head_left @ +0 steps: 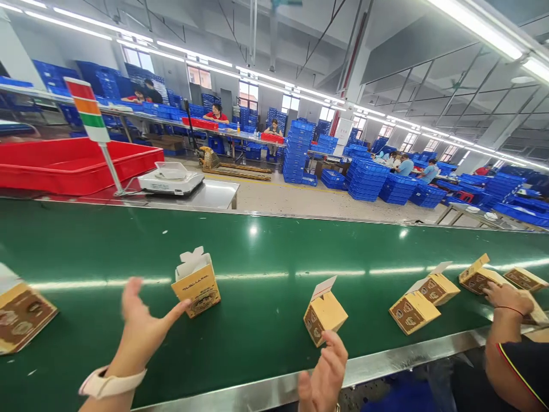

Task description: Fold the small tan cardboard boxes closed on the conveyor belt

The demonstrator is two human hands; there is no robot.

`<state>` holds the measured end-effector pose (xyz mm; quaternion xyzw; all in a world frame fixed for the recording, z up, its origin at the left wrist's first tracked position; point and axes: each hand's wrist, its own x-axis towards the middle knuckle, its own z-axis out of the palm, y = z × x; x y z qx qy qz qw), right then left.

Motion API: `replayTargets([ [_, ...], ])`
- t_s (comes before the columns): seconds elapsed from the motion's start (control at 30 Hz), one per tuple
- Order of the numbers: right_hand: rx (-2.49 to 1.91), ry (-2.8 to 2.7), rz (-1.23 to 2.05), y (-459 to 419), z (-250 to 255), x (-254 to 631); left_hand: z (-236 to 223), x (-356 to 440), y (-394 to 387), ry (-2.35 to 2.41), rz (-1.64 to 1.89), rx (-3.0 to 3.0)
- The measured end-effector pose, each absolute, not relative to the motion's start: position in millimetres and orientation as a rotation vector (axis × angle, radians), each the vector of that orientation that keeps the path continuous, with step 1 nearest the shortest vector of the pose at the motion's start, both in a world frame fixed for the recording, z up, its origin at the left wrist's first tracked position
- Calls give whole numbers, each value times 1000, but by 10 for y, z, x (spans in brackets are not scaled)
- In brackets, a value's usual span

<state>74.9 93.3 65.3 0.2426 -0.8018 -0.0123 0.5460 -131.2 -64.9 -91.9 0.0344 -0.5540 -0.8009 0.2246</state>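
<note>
My left hand (143, 320), with a white band at the wrist, is over the green conveyor belt (253, 355), thumb and fingers spread wide. Its thumb tip meets or overlaps the near side of a small yellow-brown carton (199, 289), whose white top flaps stand up. Lower in the view, my right hand (325, 372) is raised at the belt's near edge, fingers apart and nothing in it. Just beyond its fingertips sits another carton (328, 315) with one flap up; whether they touch, I cannot tell. A larger-looking carton (26, 315) is cut off at the left edge.
Further right on the belt are several cartons (414, 313), and a co-worker's hand (508, 300) is on one. Past the belt stand a white scale (170, 180), a red tray (72, 177) and a striped signal light (88, 109). Blue crates (298, 151) are stacked on the floor behind.
</note>
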Motion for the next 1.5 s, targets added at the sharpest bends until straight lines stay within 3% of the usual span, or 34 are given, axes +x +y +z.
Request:
replayTargets([
  [0.17,807,-2289,1,663,557,553,-727,-1413,-659,-1548,-2632,-280],
  [0.33,843,-2297,-122,585,510,372,-538,-807,-324,-1718,-2260,-185],
  [0.5,621,-2352,-313,704,429,398,-560,-331,-194,-1398,-1762,-413],
  [0.57,484,-2267,-295,757,402,478,-562,-386,-202,-1165,-1869,-405],
  [0.67,395,-2136,-279,815,305,629,-518,-645,-152,-1064,-2299,-352],
  [0.77,480,-2190,-325,848,152,713,-392,-858,-79,-1095,-2775,-756],
  [0.83,466,-2214,-379,858,108,697,-296,-879,-66,-1043,-2859,-1017],
  [0.9,433,-2169,-413,861,183,645,-236,-813,-81,-1041,-2721,-1107],
  [1.03,614,-2255,-383,877,635,571,-247,-617,-106,-1116,-2081,-1025],
  [1.23,737,-2492,-151,971,1176,526,-220,-540,-21,-1311,-1398,-1080],
  [1.33,730,-2627,-27,995,1286,488,-88,-555,2,-1408,-1258,-1151],
  [1.5,744,-2441,238,1036,1306,465,284,-536,-72,-1653,-1410,-1489],
])
